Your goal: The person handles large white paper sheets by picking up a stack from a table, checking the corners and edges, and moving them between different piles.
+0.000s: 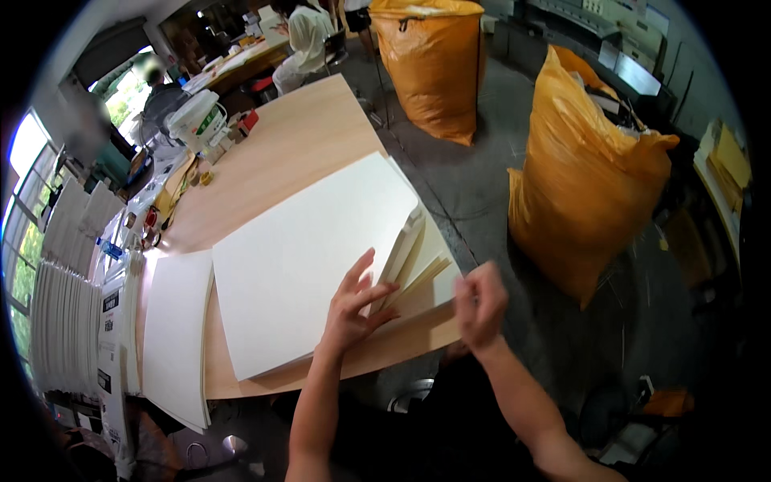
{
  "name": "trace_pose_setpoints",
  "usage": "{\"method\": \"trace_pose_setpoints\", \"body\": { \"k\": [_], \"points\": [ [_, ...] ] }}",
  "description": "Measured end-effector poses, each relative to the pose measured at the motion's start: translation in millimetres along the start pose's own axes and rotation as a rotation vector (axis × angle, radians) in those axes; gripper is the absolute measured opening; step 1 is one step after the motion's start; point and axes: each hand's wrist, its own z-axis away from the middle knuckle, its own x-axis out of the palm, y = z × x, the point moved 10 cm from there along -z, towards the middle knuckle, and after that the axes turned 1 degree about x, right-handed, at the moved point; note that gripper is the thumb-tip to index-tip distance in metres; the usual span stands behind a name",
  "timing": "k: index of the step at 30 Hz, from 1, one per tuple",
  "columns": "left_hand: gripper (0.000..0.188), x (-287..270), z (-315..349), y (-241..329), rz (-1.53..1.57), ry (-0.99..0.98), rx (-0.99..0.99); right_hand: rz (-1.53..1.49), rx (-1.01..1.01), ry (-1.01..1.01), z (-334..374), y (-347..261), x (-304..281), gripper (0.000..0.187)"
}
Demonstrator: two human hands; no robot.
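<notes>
A large stack of white sheets (313,257) lies on the wooden table in front of me. At its right edge are a folded white strip (399,251) and several narrow cream strips (426,275). My left hand (352,309) hovers over the near right part of the stack, fingers apart, its fingertips by the near ends of the strips. Whether it touches them I cannot tell. Just past the table's right edge, my right hand (482,305) is closed and slightly blurred. Anything inside its curled fingers is hidden.
A second white stack (178,329) lies left, beside upright bundles of sheets (64,313). Along the table's (277,149) far left side stand a white bucket (197,119) and small items. Two orange sacks (590,177) (430,68) stand right. A seated person (303,44) works farther back.
</notes>
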Motion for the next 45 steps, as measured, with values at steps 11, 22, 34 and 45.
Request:
{"method": "trace_pose_setpoints", "body": {
  "k": [11, 22, 34, 45],
  "points": [
    [0.074, 32.8, 39.8, 19.3, -0.917, -0.383, 0.362, 0.171, -0.141, -0.976, 59.7, -4.7, 113.7, 0.051],
    [0.027, -221.8, 257.3, -2.3, -1.323, 0.672, -0.361, 0.370, -0.261, -0.883, 57.1, -19.1, 110.4, 0.057],
    [0.056, -70.0, 329.4, -50.9, 1.045, 0.966, -0.822, 0.034, 0.334, -0.528, 31.1, 53.6, 74.7, 0.068],
    [0.045, -159.4, 258.4, 34.0, 0.239, 0.541, -0.700, -0.671, 0.448, -0.275, 13.8, -18.7, 117.0, 0.041]
  ]
}}
